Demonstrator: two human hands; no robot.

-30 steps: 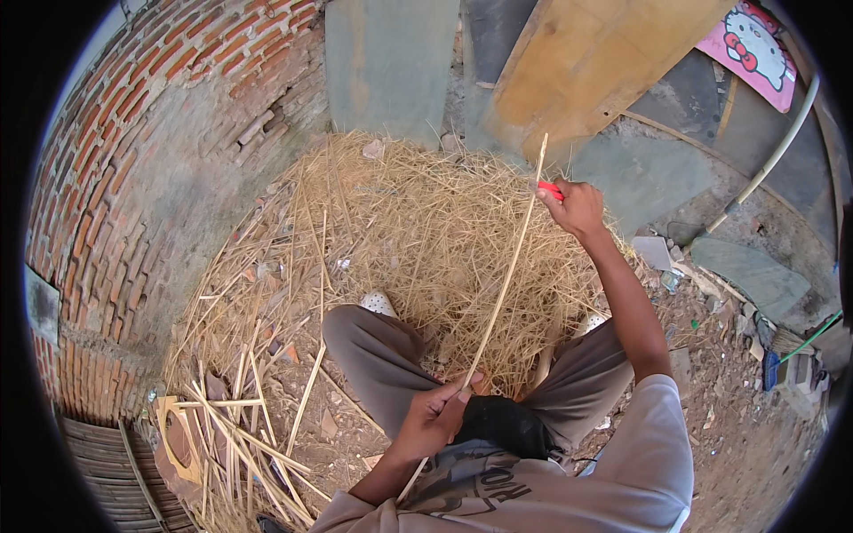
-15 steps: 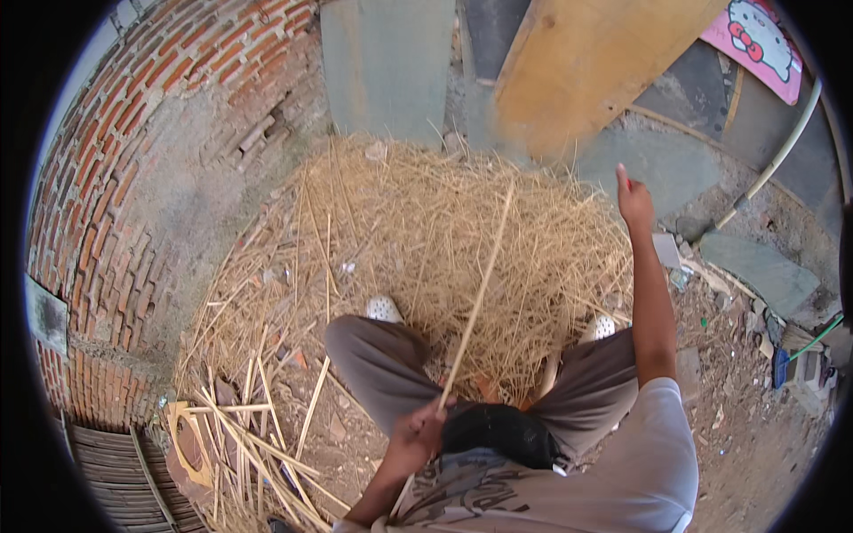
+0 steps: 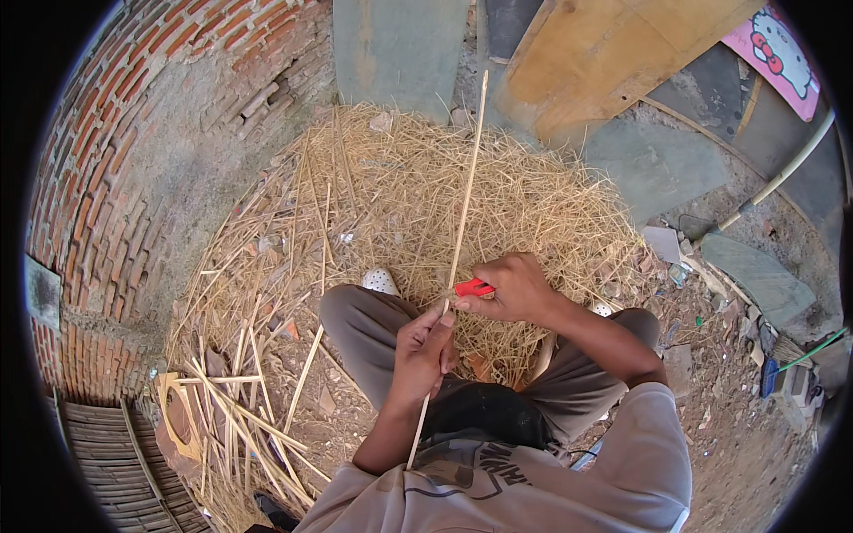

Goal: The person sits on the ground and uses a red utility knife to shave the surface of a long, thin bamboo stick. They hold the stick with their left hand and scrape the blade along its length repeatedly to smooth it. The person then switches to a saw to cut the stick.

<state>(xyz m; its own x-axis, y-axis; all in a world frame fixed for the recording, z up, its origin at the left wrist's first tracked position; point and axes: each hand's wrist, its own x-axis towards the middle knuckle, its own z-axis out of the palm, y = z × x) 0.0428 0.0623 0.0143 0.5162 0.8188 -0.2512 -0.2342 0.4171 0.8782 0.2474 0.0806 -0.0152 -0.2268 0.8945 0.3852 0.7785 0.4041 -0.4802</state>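
A long, thin bamboo stick (image 3: 468, 182) runs up from my shirt, through my hand and out over the shavings. My left hand (image 3: 420, 348) is closed round its lower part, thumb along it. Just above, my right hand (image 3: 517, 289) grips a small red tool (image 3: 474, 288), which meets the stick or sits right beside it. The tool's working edge is too small to make out. Under the stick's far half spreads a heap of pale, curly shavings (image 3: 400, 186), between and beyond my bent legs.
Several split bamboo pieces (image 3: 258, 417) lie loose at the lower left. A brick wall (image 3: 115, 178) rises on the left. Stone slabs (image 3: 391, 58) and an orange-brown board (image 3: 613, 58) stand along the far side. A pale pipe (image 3: 782, 173) curves at the right.
My right hand has come back from the far right to the stick near my left hand. My left hand has moved up, and the stick now reaches farther out.
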